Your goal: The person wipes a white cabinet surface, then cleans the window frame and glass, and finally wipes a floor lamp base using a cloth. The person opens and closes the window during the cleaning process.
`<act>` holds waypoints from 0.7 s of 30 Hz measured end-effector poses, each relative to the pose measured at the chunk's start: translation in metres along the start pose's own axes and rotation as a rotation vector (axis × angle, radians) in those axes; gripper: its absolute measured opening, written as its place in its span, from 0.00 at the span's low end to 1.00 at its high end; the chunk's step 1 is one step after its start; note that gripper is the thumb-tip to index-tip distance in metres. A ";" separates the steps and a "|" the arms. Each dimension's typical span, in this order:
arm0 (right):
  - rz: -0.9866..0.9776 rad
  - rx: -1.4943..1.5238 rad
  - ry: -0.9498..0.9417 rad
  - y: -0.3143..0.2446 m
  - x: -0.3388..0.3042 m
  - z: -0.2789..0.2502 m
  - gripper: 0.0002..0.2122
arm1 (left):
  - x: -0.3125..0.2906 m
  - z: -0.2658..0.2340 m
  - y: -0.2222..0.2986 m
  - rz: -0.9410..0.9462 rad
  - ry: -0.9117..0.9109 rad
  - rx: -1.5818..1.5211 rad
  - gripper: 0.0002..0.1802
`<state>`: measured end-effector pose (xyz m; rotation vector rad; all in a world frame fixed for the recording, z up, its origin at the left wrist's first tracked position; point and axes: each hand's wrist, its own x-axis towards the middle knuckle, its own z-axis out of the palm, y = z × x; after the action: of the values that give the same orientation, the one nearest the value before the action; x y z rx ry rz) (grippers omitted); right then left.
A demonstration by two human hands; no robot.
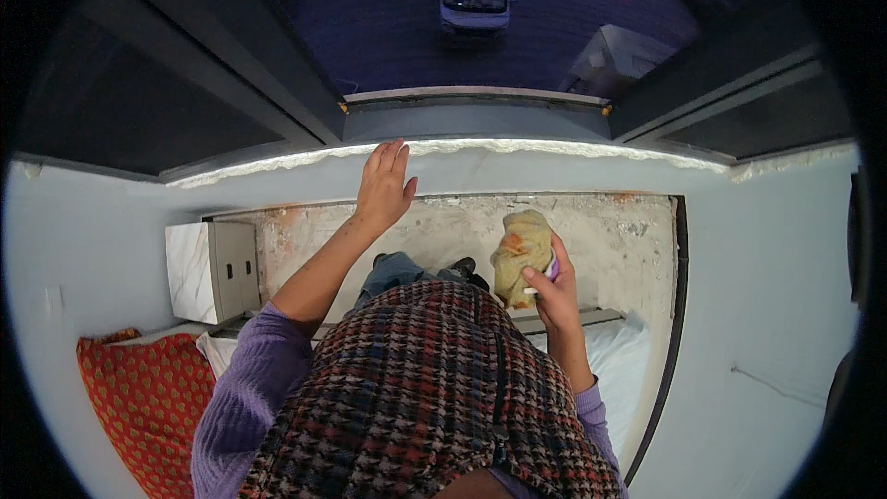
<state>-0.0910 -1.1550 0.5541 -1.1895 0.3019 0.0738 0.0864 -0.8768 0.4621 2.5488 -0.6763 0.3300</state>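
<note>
My left hand (383, 189) is raised in front of the window's lower frame (480, 120). Its fingers are stretched out and it holds nothing; the fingertips overlap the rough white foam strip (545, 146) in the picture, and I cannot tell if they touch it. My right hand (559, 291) grips a crumpled yellowish cloth (523, 245) with orange-brown stains, thumb on the near side. Something purple and white (552, 267) shows between the cloth and my palm, mostly hidden, its kind unclear.
The window opens between two dark sashes (203, 37); a car (474, 0) and a boxy pale object (619, 60) are outside below. A marble-patterned cabinet (212, 270) stands left, near a red patterned pillow (148, 397). White sheeting (614, 360) lies lower right. The floor (443, 222) looks stained.
</note>
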 end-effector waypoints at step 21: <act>0.119 0.045 0.142 -0.033 0.045 -0.048 0.35 | 0.057 0.017 -0.063 -0.499 -0.330 0.254 0.41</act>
<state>-0.0499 -1.2166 0.5552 -1.1339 0.4966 0.0863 0.1692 -0.8602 0.4425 2.9330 -0.0881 -0.1908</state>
